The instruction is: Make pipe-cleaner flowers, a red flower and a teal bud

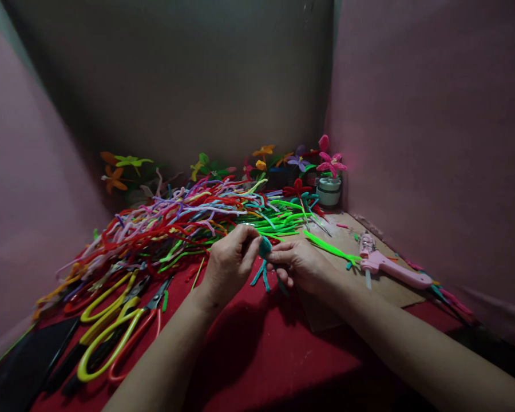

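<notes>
Desk (240,366): smooth red covering, darker at near edge. Pile (167,220): fuzzy, bendy stems, red, pink, lilac, pale blue, bright green; stems overlap, many ends hidden. Board (397,294): tan, flat, to right of pile, partly covered by right forearm. Black slab (26,360): flat, nearer than pile at its left, cut off by frame; material unclear. Scissors (86,363): looped yellow and red handles, metal blades, just in front of pile; overlapping, so hard to count. Left hand (229,260) and right hand (300,263): in front of pile, each grip closed in a fingertip pinch on teal piece. Glue gun (384,268): pink, clear stick hanging out, on board right of pile. Flowers (331,165): fuzzy petals, behind pile, several dim. Pot (328,193): pale, rounded, behind pile at right. Teal piece (265,247): fuzzy, rounded top, held between hands, partly hidden by fingers; teal strips (266,280) hang below.
</notes>
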Action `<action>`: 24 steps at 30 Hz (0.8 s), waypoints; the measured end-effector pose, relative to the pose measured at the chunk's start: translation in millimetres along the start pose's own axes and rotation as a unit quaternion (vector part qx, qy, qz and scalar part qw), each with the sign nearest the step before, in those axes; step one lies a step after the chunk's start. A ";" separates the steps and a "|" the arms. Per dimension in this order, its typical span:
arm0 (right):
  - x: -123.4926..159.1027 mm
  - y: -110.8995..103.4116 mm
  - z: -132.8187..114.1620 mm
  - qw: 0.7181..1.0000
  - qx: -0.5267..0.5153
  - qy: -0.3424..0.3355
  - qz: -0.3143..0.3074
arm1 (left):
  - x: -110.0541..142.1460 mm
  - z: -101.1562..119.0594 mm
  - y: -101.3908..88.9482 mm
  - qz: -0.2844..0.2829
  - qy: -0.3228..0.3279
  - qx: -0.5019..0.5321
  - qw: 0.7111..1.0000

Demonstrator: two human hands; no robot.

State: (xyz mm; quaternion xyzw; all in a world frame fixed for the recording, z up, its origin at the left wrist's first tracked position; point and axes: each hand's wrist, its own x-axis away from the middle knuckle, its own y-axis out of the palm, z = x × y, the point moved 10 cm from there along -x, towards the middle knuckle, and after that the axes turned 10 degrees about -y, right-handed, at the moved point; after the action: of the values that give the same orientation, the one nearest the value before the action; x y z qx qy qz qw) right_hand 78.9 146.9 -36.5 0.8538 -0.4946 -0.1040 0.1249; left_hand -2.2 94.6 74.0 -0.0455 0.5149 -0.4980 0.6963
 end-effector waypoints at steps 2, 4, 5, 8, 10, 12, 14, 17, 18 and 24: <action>1.0 2.2 2.0 1.000 -0.007 0.011 -0.010 | -0.2 -1.2 1.2 -0.008 -0.004 -0.001 1.000; 1.4 3.9 3.7 1.000 -0.007 0.017 -0.020 | -0.2 -1.6 1.7 -0.011 -0.005 -0.006 1.000; 1.4 4.5 4.6 0.999 -0.004 0.020 -0.026 | -0.2 -1.4 1.7 -0.011 -0.003 -0.007 1.000; 1.2 4.2 7.4 0.999 0.010 0.032 -0.034 | -0.2 -0.8 1.8 -0.015 -0.001 -0.001 1.000; 1.0 2.6 7.2 0.999 0.021 0.034 -0.030 | -0.4 -1.0 1.6 -0.017 -0.003 0.002 1.000; 0.7 1.3 3.8 0.999 0.033 0.024 -0.021 | -0.7 -0.9 0.6 -0.013 -0.004 0.001 1.000; 0.5 -0.2 -1.7 0.999 0.048 0.003 -0.002 | -0.8 -0.5 -1.0 -0.003 -0.001 -0.004 1.000; -0.1 -2.6 -9.4 0.997 0.071 -0.032 0.029 | 0.0 0.2 -2.4 0.014 0.012 -0.021 1.000; -0.5 -2.9 -11.0 0.995 0.078 -0.040 0.036 | 0.8 0.5 -2.4 0.018 0.018 -0.026 0.999; -2.2 -10.6 -27.8 0.986 0.114 -0.092 0.081 | 3.9 -3.6 -7.4 0.022 -0.005 0.079 0.997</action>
State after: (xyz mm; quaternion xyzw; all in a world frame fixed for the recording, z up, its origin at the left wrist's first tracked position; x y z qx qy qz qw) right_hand 94.9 157.0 -13.3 0.8063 -0.5802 -0.1147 -0.0114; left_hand -9.9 89.7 74.0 0.0184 0.4708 -0.5216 0.7113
